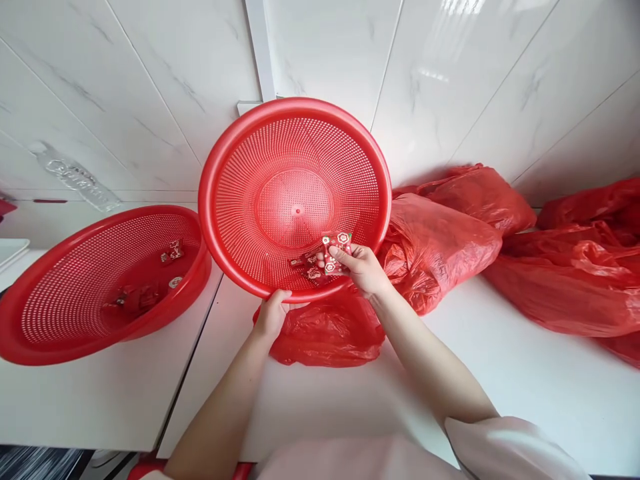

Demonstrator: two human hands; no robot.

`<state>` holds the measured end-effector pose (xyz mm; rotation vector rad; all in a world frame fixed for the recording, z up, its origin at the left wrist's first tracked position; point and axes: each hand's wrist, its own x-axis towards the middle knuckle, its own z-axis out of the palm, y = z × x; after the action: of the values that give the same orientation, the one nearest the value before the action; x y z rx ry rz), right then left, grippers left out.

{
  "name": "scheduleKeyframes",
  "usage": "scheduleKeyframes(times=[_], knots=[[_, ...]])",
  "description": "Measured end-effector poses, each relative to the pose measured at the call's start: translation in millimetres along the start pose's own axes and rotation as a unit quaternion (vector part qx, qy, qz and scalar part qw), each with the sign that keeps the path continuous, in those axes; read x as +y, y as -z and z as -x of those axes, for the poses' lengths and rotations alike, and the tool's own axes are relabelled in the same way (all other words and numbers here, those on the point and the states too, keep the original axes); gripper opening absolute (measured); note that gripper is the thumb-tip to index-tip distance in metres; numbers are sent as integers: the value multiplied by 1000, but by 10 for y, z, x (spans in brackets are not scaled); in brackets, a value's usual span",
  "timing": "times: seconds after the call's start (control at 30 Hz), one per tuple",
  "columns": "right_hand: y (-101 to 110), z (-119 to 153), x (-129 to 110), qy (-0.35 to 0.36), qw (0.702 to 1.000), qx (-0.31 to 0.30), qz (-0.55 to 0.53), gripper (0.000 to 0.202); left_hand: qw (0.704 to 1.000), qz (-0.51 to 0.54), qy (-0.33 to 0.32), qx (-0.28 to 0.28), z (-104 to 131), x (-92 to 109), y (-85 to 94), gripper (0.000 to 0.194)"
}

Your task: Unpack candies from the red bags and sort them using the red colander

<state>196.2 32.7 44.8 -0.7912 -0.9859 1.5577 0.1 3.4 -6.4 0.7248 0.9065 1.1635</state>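
Observation:
A large red mesh basket (295, 110) is tilted so that its inside faces me. My left hand (273, 313) grips its near rim, thumb over the edge. Inside the basket's lower right, my right hand (357, 265) is closed on a small red packet (337, 253) with white flower prints. Beside that hand, more small red packets (314, 273) lie against the basket wall. Under the near rim a red plastic bag (327, 333) rests on the white table (350, 400).
At the left, a second red basket (55, 270) holds several small packets. Filled red plastic bags (440, 240) and more bags (575, 273) lie to the right by the tiled wall. An empty clear bottle (75, 175) lies at the back left, near a white tray (13, 250).

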Motion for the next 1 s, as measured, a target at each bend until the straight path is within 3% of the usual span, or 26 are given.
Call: scheduleKeyframes(times=[0.2, 0.4, 0.53, 0.87, 1.0], knots=[[-40, 26, -16, 5, 1000, -10, -15, 27, 1000, 24, -19, 3, -53, 21, 55, 25], [-45, 11, -20, -74, 994, 69, -49, 35, 999, 17, -26, 15, -56, 56, 43, 24], [-37, -13, -22, -107, 987, 96, -71, 26, 999, 14, -24, 16, -36, 55, 24, 24], [-56, 7, 33, -12, 998, 57, -23, 23, 1000, 25, -7, 9, -16, 54, -1, 17], [-60, 7, 56, 13, 996, 84, -22, 20, 1000, 23, -3, 11, -12, 57, -6, 11]])
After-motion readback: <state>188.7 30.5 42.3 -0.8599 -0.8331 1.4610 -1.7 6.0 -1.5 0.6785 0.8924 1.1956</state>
